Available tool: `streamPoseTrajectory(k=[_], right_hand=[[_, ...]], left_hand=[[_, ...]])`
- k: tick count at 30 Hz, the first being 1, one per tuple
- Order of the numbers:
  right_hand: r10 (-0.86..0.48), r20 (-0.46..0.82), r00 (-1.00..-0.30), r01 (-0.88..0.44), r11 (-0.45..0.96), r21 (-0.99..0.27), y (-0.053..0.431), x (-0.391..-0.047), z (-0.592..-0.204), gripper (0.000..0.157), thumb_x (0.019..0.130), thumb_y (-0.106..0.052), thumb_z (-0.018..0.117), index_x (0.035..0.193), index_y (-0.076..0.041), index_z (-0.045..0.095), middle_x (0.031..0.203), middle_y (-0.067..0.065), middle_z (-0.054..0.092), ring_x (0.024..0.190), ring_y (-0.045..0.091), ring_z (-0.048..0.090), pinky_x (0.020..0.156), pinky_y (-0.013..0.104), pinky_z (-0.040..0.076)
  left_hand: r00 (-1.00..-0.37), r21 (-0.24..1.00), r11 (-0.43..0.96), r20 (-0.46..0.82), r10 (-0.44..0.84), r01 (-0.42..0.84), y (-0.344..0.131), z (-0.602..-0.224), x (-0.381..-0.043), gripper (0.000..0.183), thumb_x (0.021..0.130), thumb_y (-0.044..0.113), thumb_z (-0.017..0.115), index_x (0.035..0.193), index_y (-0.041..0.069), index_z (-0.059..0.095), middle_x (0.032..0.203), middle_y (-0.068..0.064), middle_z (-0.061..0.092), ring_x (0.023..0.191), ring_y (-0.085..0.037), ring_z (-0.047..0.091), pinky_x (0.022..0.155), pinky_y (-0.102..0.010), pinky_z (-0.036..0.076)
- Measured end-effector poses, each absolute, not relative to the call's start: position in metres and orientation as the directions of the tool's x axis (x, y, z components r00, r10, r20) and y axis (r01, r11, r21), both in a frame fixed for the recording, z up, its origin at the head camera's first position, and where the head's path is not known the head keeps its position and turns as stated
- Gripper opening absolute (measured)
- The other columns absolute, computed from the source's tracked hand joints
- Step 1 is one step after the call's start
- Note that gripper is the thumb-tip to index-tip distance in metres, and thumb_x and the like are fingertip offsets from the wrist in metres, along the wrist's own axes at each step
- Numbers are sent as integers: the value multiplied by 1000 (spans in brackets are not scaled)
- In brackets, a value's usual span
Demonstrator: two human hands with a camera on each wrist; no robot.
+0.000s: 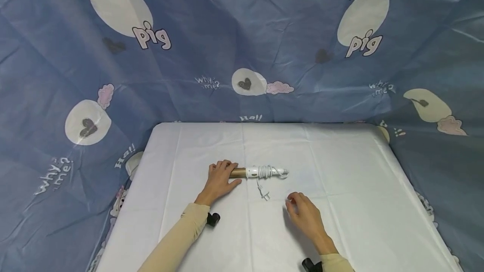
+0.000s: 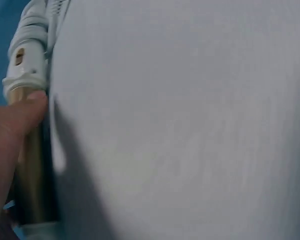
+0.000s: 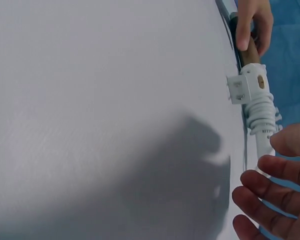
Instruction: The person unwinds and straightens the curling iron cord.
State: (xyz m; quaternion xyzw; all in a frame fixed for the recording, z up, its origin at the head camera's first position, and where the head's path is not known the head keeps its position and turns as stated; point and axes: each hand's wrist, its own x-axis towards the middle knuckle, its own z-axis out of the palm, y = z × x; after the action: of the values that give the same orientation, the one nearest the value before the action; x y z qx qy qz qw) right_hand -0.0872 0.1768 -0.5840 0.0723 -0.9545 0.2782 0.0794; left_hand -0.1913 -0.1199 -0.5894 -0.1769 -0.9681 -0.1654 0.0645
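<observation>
Curling wand: 1 pc. (image 1: 251, 172), round & slim, on the white tabletop (image 1: 272, 236) approx. mid-width; lies crosswise, my L hand at one end. Can't tell if its full length touches the cloth.
Barrel: 1, gold-brown (image 1: 238, 173), smooth, tube-shaped, w/ a dull metallic sheen.
Handle: 1, white, hard, plastic-looking (image 2: 30, 67); raised collar where it meets the barrel, w/ 1 small oval gold-brown button (image 2: 19, 56).
Cord: 1, thin white (image 1: 265, 171), wound round the handle in several tight turns; exact no. unclear.
Plug: 1, pale (image 1: 266, 197), hangs off a short free bit of cord, on the side nearer me.
L hand: 1 (image 1: 218, 180), arched over the barrel, thumb on the near side, fingers on the far side; I've got hold of it.
R hand: 1 (image 1: 307, 219), approx. half open, fingers loosely bent, thumb apart; holds nothing. Near the handle's end, not touching.
Sleeves: 2, beige, soft fabric (image 1: 177, 236).
Wrist cams: 2, small, black (image 1: 213, 219).
Tabletop cover: white, matte cloth, straight fold creases.
Backdrop: blue, wrinkled sheet (image 1: 264, 45); "pig" printed 2x.
</observation>
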Motion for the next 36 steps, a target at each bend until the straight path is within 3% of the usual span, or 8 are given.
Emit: streamPoseTrajectory(k=[7,18,22,30,33,36], right_hand=[[-116,218,-969,-223,794,-565,158,-97,-582,14,88,-20,66,100,-13,65,84,-6,59,72,8,55,61,26,44],[-86,148,-985,-162,744,-649,124,-122,-588,35,91,-30,62,120,-11,59,106,4,64,96,18,61,78,38,49],[-52,122,-991,-123,715,-688,116,-128,-589,39,91,-32,63,124,-10,58,107,4,65,96,19,60,79,39,49],[-63,85,-994,-105,661,-743,106,-138,-597,28,89,-26,66,111,-9,64,85,-6,61,73,7,50,66,24,41],[-109,83,-991,-135,670,-730,105,-138,-599,19,88,-21,67,103,-9,65,80,-6,56,72,8,46,65,23,39],[-174,91,-981,-184,651,-736,108,-135,-598,13,90,-16,63,102,-9,64,86,-2,58,79,10,48,69,26,42]], left_hand=[[-932,311,889,241,270,337,-120,-602,-193,37,85,46,66,112,20,63,116,-3,55,107,-24,49,91,-50,34],[-943,349,880,197,268,323,-118,-598,-192,38,88,49,60,112,19,63,118,-4,55,106,-25,49,89,-48,35],[-935,319,885,216,281,340,-119,-597,-190,39,89,48,60,114,18,62,116,-4,58,102,-24,52,86,-46,36],[-915,300,878,275,294,373,-118,-591,-177,39,88,49,60,112,18,64,93,0,65,78,-19,55,83,-46,38],[-901,279,874,297,315,398,-117,-585,-173,40,87,50,61,111,18,64,90,1,66,75,-18,55,85,-46,37],[-890,235,880,312,334,412,-117,-577,-171,41,86,52,61,109,19,65,90,3,67,75,-16,56,86,-44,37]])
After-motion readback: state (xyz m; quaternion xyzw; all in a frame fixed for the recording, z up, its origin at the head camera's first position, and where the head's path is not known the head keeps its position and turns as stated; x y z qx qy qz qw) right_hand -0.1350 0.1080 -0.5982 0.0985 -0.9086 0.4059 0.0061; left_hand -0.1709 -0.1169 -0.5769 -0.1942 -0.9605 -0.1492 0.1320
